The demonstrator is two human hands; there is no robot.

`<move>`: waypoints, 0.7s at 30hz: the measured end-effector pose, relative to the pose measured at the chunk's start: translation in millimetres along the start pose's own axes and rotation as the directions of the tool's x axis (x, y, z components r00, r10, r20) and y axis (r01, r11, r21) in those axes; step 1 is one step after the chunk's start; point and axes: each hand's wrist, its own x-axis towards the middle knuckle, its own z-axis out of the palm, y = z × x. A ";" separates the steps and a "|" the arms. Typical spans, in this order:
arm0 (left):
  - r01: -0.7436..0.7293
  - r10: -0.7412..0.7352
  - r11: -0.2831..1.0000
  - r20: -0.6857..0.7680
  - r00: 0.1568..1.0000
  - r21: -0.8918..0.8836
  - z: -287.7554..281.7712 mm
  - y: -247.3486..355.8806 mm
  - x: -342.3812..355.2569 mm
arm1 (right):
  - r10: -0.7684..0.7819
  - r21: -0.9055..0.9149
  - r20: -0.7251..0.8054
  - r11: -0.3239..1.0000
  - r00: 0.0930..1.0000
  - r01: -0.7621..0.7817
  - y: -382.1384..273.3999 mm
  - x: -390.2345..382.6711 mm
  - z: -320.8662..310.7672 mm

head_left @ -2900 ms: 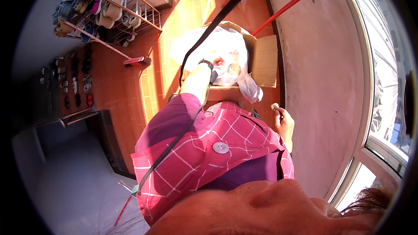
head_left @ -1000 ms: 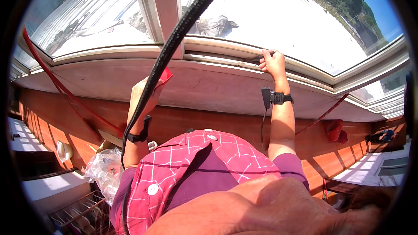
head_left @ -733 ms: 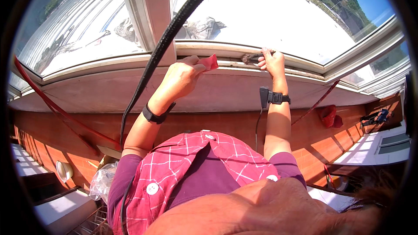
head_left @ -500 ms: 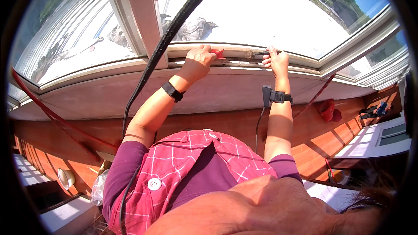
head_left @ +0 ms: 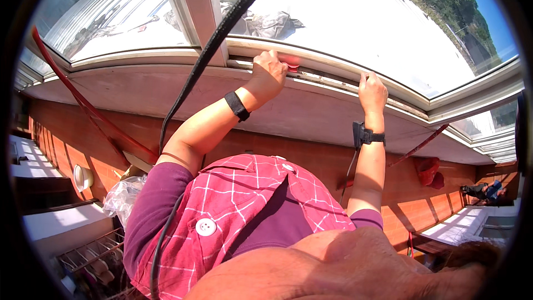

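Upper centre of frame: left hand point(head_left: 270, 69) curled over a red cloth point(head_left: 291, 61), pressing it into the window track point(head_left: 327, 78). Right hand point(head_left: 372, 91) grips the track further right, fingers closed. I'd keep pressure even and wipe along the groove, bracing right.

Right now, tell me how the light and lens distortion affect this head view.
Head view: harsh sun whitens the rooftop beyond the window frame; fisheye bends the sill into an arc; left hand and right hand stay sharp; dark vignette rings the edges.
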 end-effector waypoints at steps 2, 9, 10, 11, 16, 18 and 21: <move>-0.001 0.001 1.000 0.022 1.000 -0.005 -8.4 1.2 0.6 | -0.114 -0.027 0.063 0.993 0.991 0.116 -16.5 1.3 4.3; -0.181 0.144 0.970 -0.221 0.965 -0.161 -37.7 4.3 0.4 | -0.201 0.271 -0.044 0.940 0.979 0.206 -49.4 12.3 -0.2; -0.220 0.195 0.964 -0.172 0.966 -0.146 -38.6 4.3 -2.5 | -0.206 0.291 -0.050 0.933 0.977 0.211 -55.6 15.5 0.0; -0.258 0.225 0.944 -0.174 0.959 -0.204 -28.6 2.6 -0.8 | -0.202 0.304 -0.057 0.929 0.978 0.210 -58.9 17.3 -0.5; -0.233 0.218 0.855 -0.088 0.972 -0.462 4.6 -8.2 2.9 | 0.123 0.442 -0.019 0.891 0.992 -0.102 -47.5 9.7 4.8; -0.196 0.205 0.850 -0.036 0.978 -0.488 2.8 -9.0 5.6 | 0.147 0.404 -0.015 0.906 0.989 -0.128 -46.6 8.8 7.7; -0.145 0.189 0.873 0.048 0.981 -0.465 -0.4 -6.5 7.9 | 0.058 0.337 -0.031 0.940 0.998 -0.044 -63.5 9.7 5.8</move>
